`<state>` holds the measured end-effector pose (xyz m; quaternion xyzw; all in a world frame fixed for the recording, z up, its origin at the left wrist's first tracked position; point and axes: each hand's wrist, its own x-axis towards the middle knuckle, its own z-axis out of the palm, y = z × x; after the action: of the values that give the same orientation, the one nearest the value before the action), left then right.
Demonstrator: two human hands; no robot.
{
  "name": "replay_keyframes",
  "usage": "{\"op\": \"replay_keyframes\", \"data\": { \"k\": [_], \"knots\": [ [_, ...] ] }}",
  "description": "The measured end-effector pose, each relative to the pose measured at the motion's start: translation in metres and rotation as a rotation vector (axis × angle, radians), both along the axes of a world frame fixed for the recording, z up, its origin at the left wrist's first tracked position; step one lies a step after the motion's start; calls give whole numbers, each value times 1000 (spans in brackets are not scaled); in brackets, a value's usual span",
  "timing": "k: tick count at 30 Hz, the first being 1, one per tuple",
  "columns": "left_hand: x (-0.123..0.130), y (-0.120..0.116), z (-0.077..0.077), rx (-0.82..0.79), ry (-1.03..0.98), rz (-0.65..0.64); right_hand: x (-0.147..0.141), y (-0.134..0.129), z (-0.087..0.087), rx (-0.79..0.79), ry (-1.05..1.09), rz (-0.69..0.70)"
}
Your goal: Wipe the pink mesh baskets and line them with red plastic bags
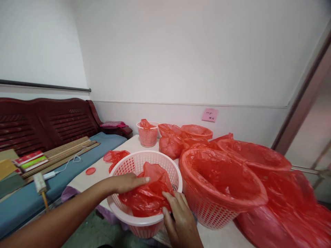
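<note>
A white perforated plastic basket (145,221) stands in front of me with a crumpled red plastic bag (152,189) inside it. My left hand (129,183) reaches over the basket's left side. Its thumb lies along the bag, and its other fingers are mostly hidden by the bag. At the basket's right rim, my right hand (179,215) has bent fingers and thumb on the bag's edge. Close on the right is a larger basket (207,206) lined with a red bag folded over its rim.
More red-lined baskets (254,155) and loose red bags (289,206) fill the table's right side. A small basket (148,137) is at the back. A red lid (90,171) lies on the left near another bag (116,157). Left is a wooden bench (46,120) with a blue cushion (111,137).
</note>
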<state>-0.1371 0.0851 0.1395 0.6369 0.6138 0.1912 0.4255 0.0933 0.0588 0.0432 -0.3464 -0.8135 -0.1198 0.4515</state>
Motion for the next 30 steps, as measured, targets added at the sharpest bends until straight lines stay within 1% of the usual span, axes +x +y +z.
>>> {"op": "replay_keyframes", "data": {
  "k": [2,3,6,7,9,11,13,15,18,23,27,30],
  "knots": [
    [7,3,-1,-123,-149,-43,0,1,-1,-7,-2,-4],
    [11,2,-2,-150,-227,-48,0,2,-1,-8,-5,-8],
    [21,-3,-6,-127,-400,-16,-2,4,-2,19,-16,-19],
    [23,-5,-9,-121,-429,-2,-2,4,-1,26,-17,-23],
    [26,-6,-14,-161,-446,10,-2,4,0,25,-13,-22],
    [27,-7,-20,-229,-427,-2,-2,4,1,4,-7,-13],
    [27,-8,-24,-260,-401,-8,-2,3,0,-23,0,2],
    [26,-9,-24,-221,-390,6,-1,4,-1,-57,14,4],
    [20,-11,-16,-80,-377,66,-1,6,-4,-111,53,6],
    [-3,-19,-3,117,-320,265,2,8,-6,-180,134,26],
    [-17,-38,-2,224,-348,410,4,10,-7,-196,160,35],
    [-28,-52,-2,279,-390,546,3,12,-10,-169,178,32]
  ]
}}
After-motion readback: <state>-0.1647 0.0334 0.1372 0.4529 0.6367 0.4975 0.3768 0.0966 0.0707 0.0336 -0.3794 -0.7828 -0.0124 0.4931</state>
